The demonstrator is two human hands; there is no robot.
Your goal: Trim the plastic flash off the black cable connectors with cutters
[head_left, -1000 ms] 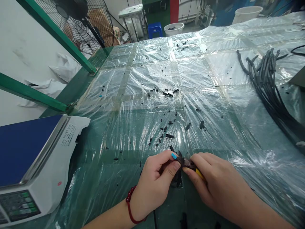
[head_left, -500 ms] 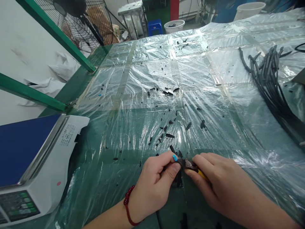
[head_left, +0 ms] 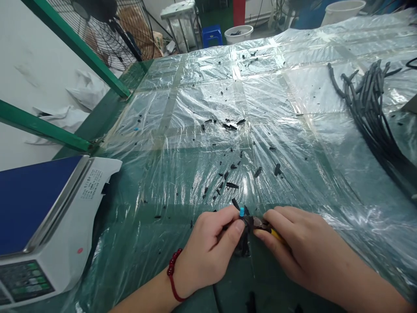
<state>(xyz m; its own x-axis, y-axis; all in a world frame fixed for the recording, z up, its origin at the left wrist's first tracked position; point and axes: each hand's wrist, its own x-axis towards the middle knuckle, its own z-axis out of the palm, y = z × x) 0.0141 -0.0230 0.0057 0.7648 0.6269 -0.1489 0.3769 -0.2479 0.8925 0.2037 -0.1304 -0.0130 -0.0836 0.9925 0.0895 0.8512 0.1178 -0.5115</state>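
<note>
My left hand [head_left: 215, 248] pinches a dark cable end between thumb and forefinger. A small bright blue tip [head_left: 241, 211] sticks up from that pinch. In my right hand [head_left: 299, 243], fingers closed, is a pair of pliers with yellow handles [head_left: 277, 237]. The pliers' metal jaws [head_left: 259, 222] meet the black piece [head_left: 248, 221] at the left fingertips; whether they cut into it I cannot tell. Beneath and just beyond my hands, black scraps [head_left: 232, 185] lie on the plastic sheet. Most of the cable is hidden by my left hand.
A bundle of grey-black cables [head_left: 374, 104] lies at the right on the plastic-covered table [head_left: 182, 174]. On the left stands a white scale [head_left: 94, 187] with a blue pan. Green metal bars [head_left: 42, 124] rise behind it. A fan [head_left: 107, 26] and a white bucket [head_left: 239, 35] are beyond the table.
The blue tip has turned more upright as my left fingers shifted slightly. My right hand with the pliers stays almost in the same place.
</note>
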